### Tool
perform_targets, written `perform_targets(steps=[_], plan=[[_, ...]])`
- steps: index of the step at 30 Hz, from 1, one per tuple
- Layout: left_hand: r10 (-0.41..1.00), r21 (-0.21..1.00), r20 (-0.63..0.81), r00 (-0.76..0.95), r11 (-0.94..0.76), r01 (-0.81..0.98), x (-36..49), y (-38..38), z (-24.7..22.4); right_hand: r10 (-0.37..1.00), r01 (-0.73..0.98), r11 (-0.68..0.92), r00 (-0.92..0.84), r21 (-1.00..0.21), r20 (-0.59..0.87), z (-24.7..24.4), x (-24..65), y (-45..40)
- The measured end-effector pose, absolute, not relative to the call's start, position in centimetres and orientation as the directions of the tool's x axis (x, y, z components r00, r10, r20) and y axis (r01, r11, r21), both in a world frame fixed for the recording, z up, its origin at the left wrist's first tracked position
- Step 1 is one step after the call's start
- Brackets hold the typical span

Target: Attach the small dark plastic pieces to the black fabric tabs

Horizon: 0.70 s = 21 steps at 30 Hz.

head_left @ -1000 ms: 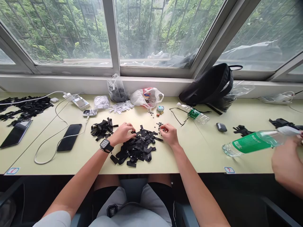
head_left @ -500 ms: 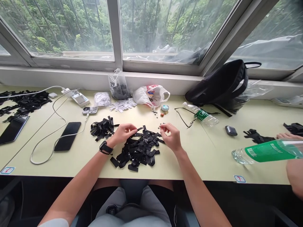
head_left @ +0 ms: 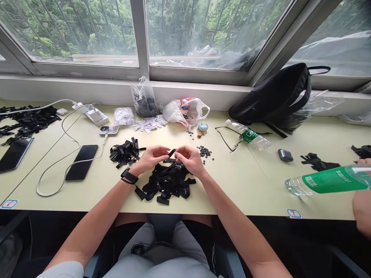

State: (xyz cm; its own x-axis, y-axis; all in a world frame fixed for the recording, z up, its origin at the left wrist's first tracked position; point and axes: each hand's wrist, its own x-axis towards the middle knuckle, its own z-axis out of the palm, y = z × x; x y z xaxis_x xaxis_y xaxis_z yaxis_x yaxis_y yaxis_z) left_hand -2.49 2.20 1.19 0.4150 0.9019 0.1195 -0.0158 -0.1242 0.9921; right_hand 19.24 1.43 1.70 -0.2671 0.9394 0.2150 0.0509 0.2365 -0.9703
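Note:
My left hand [head_left: 151, 159] pinches a short black fabric strip [head_left: 172, 153] between thumb and fingers. Close against the strip's other end is my right hand [head_left: 189, 159], with its thumb and fingertips pressed together; whatever they hold is too small to make out. Below both hands lies a loose pile of black strips [head_left: 168, 181], some with small shiny dots. A smaller heap of black strips [head_left: 124, 152] sits to the left of my left hand. Several small black ring-like pieces [head_left: 204, 151] lie scattered just beyond my right hand.
A black phone [head_left: 82, 162] and white cable lie left. Plastic bags [head_left: 185, 112], white strips [head_left: 150, 123] and a small round tin [head_left: 203, 127] line the back. Glasses [head_left: 230, 141], a bottle [head_left: 252, 137] and an earbud case [head_left: 285, 155] are right; another person's hand is near a large bottle [head_left: 327, 180].
My right hand has moved left from the small black pieces to the strip in my left hand, uncovering those pieces. The strip is now raised and tilted between both hands.

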Motion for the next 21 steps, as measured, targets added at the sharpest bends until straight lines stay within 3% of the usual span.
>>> perform_targets(steps=[7, 14, 21], plan=[[0.900, 0.991, 0.133, 0.415, -0.127, -0.042, -2.1, 2.0, 1.1, 0.906, 0.145, 0.320, -0.335, -0.936, 0.258, 2.2, 18.4, 0.2], [0.887, 0.993, 0.096, 0.451, -0.055, -0.102, -2.1, 1.8, 1.1, 0.930, 0.092, 0.319, -0.222, -0.943, 0.293, 0.7, 18.7, 0.7], [0.931, 0.997, 0.060, 0.360, -0.075, 0.030, -2.2, 2.1, 0.5, 0.910, 0.174, 0.405, -0.170, -0.898, 0.378, 0.6, 18.7, 0.8]])
